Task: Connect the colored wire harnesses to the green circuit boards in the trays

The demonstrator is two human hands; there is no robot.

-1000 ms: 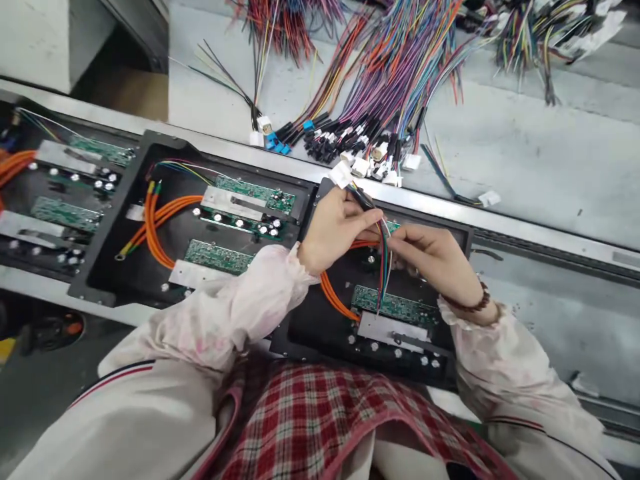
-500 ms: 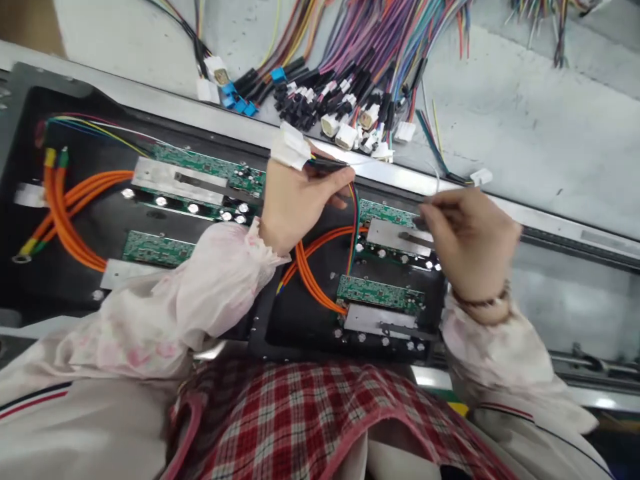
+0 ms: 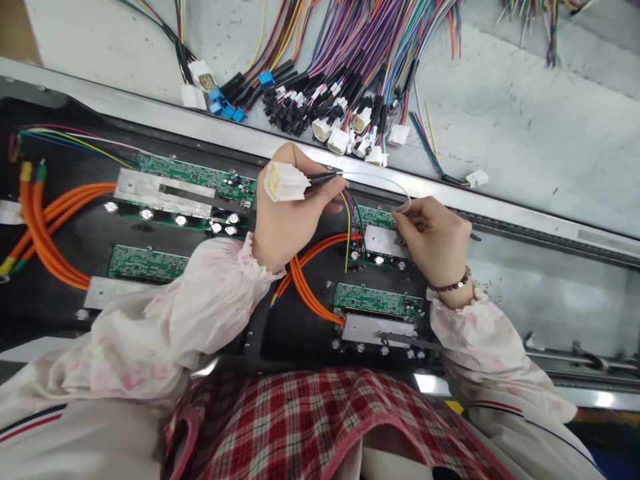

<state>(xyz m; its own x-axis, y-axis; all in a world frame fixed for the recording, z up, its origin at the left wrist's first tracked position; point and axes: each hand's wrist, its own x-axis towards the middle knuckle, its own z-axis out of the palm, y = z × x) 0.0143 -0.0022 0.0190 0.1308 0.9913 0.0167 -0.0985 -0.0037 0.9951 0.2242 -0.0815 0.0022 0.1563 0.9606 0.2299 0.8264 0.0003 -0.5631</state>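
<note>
My left hand (image 3: 295, 207) is closed around the black-sleeved part of a wire harness. Its white connector (image 3: 286, 183) sticks out over the back of the hand, and yellow, red, blue and green wires (image 3: 353, 223) hang down beside the fingers. A thin white wire (image 3: 385, 179) from the same harness arches over to my right hand (image 3: 433, 240), which pinches it between thumb and forefinger. Below the hands, green circuit boards (image 3: 380, 298) with metal plates (image 3: 381, 328) and orange cables (image 3: 315, 293) sit in a black tray (image 3: 290, 333).
Behind the metal rail (image 3: 220, 138) lies a thick bundle of coloured wires (image 3: 370, 40) ending in white, black and blue connectors. Another harness with a white connector (image 3: 477, 178) lies to its right. More boards (image 3: 150, 261) and orange cables (image 3: 60, 240) fill the left side.
My right hand has moved left, closer to my left hand, with the white wire between them. My left hand has turned, so the connector faces more leftward. The coloured wires now hang more loosely.
</note>
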